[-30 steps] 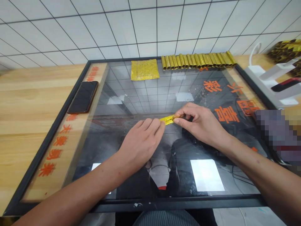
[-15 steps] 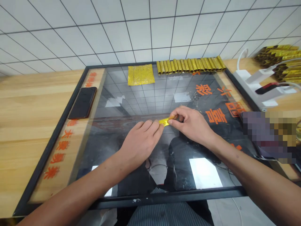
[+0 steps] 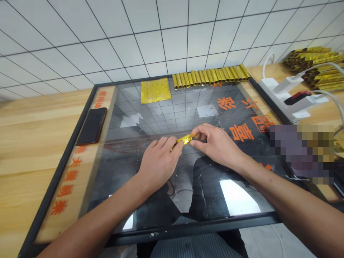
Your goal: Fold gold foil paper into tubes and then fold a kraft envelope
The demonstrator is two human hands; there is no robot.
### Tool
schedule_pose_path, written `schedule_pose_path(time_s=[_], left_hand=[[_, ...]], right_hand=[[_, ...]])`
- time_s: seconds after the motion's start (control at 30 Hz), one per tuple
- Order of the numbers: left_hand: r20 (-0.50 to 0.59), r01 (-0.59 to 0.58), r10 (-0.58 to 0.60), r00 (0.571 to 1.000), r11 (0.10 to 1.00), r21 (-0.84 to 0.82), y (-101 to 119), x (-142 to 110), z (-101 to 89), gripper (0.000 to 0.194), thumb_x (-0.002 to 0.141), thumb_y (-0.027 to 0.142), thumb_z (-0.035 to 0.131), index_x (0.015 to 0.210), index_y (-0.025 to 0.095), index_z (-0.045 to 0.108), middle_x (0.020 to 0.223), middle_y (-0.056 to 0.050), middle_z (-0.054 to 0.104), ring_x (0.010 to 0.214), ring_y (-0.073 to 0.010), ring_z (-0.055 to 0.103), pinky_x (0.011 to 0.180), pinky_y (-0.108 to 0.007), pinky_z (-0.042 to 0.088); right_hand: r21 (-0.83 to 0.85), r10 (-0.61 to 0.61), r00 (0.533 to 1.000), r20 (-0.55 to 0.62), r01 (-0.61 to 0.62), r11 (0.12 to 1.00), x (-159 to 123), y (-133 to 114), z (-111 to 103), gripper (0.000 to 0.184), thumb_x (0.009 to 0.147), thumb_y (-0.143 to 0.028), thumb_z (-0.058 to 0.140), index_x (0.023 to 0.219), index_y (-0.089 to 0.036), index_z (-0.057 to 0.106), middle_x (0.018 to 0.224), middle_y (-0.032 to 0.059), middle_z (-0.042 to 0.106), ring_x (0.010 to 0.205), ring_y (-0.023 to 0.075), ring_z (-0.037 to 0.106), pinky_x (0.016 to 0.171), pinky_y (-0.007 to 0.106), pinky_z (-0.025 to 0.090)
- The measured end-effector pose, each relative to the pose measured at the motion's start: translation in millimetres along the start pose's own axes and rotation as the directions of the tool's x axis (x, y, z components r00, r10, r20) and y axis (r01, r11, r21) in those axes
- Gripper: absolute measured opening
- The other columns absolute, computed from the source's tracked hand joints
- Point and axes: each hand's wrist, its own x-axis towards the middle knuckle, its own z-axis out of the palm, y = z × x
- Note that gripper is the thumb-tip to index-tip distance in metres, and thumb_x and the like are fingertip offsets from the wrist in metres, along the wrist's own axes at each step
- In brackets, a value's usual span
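Note:
A small folded piece of gold foil paper [image 3: 184, 139] lies between my two hands over the middle of a glass-topped black frame [image 3: 150, 234]. My left hand [image 3: 158, 163] rests knuckles up with its fingertips pinched on the foil's left end. My right hand [image 3: 215, 143] pinches the right end between thumb and forefinger, its other fingers curled. At the far edge of the glass lies a flat gold foil sheet [image 3: 155, 90], and to its right a row of several rolled gold foil pieces [image 3: 211, 76].
A black phone [image 3: 91, 125] lies on the frame's left border, by orange characters. A white power strip [image 3: 285, 96] with plugs and cables sits on the wooden table at right, behind it stacks of gold foil [image 3: 314, 66]. A blurred patch [image 3: 301, 152] covers the right edge.
The foil piece has grown shorter and thicker between my fingers as both hands keep working it. The camera has drifted, so the frame sits slightly lower and left.

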Motion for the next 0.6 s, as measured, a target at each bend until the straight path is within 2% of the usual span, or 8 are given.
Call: schedule_pose_path(time_s=[0.1, 0.3, 0.5, 0.6], left_hand=[[-0.017, 0.003, -0.003, 1.0, 1.0, -0.009, 0, -1, 2.0, 0.027, 0.11, 0.021, 0.056, 0.135, 0.018, 0.066, 0.117, -0.009, 0.076, 0.1, -0.0251, 0.069, 0.075, -0.04, 0.051], [-0.043, -0.107, 0.109, 0.993, 0.993, 0.057, -3, -4, 7.1, 0.036, 0.107, 0.013, 0.056, 0.141, 0.011, 0.068, 0.148, -0.015, 0.07, 0.112, -0.0272, 0.069, 0.082, -0.041, 0.056], [-0.085, -0.2, 0.206, 0.975, 0.977, 0.079, -7, -7, 12.5, 0.035, 0.107, 0.011, 0.056, 0.139, 0.007, 0.07, 0.15, -0.015, 0.069, 0.114, -0.028, 0.07, 0.082, -0.04, 0.055], [-0.092, -0.213, 0.222, 0.971, 0.973, 0.092, -8, -9, 12.5, 0.033, 0.108, 0.011, 0.054, 0.136, 0.007, 0.071, 0.15, -0.016, 0.069, 0.116, -0.0281, 0.07, 0.084, -0.039, 0.056]], right_hand=[[-0.025, 0.025, 1.0, -0.003, -0.025, 0.999, 2, -3, 1, 0.001, 0.094, -0.024, 0.075, 0.094, -0.023, 0.074, 0.094, 0.0011, 0.073, 0.079, 0.0175, 0.064, 0.072, 0.033, 0.043], [-0.149, 0.046, 0.997, -0.065, -0.056, 0.987, 4, -8, 7, 0.01, 0.095, -0.028, 0.074, 0.086, -0.024, 0.073, 0.089, -0.0007, 0.073, 0.078, 0.0173, 0.064, 0.071, 0.033, 0.038], [-0.181, 0.097, 0.992, -0.086, -0.111, 0.977, 6, -12, 10, 0.012, 0.092, -0.028, 0.078, 0.085, -0.023, 0.069, 0.085, -0.0028, 0.073, 0.078, 0.017, 0.066, 0.07, 0.032, 0.036], [-0.158, 0.089, 0.991, -0.104, -0.105, 0.982, 6, -9, 11, 0.011, 0.092, -0.028, 0.08, 0.096, -0.025, 0.071, 0.085, -0.0043, 0.075, 0.076, 0.0164, 0.067, 0.071, 0.031, 0.037]])
